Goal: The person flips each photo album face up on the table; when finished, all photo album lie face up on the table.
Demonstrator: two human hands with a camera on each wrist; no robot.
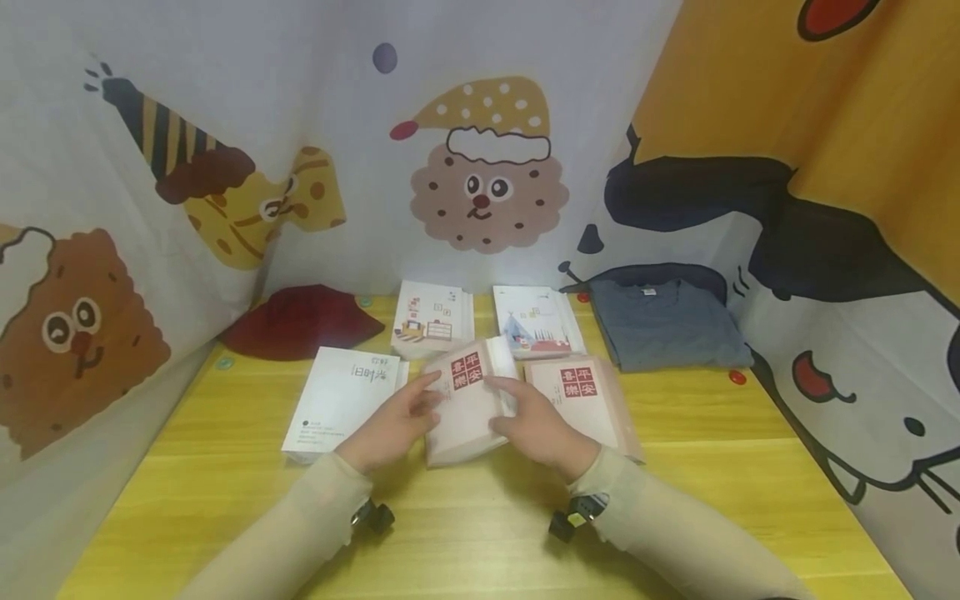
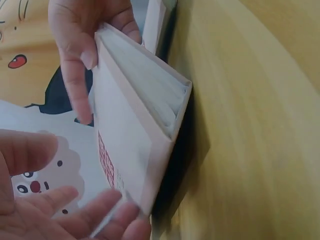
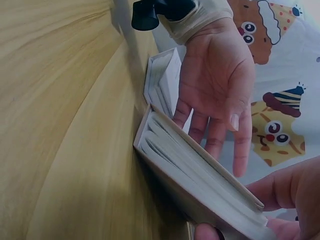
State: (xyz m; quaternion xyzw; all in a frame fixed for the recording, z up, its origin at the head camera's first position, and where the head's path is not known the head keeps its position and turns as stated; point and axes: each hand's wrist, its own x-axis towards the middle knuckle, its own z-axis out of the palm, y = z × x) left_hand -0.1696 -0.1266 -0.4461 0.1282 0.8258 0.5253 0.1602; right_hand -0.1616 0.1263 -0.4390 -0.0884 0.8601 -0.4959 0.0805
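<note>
A cream-pink photo album (image 1: 461,421) with four red characters on its cover is held tilted over the table's middle. My right hand (image 1: 546,427) grips its page-edge side, thumb on one cover and fingers on the other, as the right wrist view shows. On the spine side, my left hand (image 1: 393,425) has its fingers extended, fingertips right at the cover; its palm (image 3: 215,75) faces the album in the right wrist view. Thick pages (image 2: 150,85) show between the covers. A matching cream-pink album (image 1: 577,408) lies just right of the right hand.
A white album (image 1: 337,408) lies left of the left hand. Two illustrated white albums (image 1: 429,321) (image 1: 536,321) lie behind. A dark red hat (image 1: 300,325) sits back left, a folded grey-blue shirt (image 1: 667,325) back right. A cartoon-printed curtain (image 1: 337,100) borders the wooden table (image 1: 465,533).
</note>
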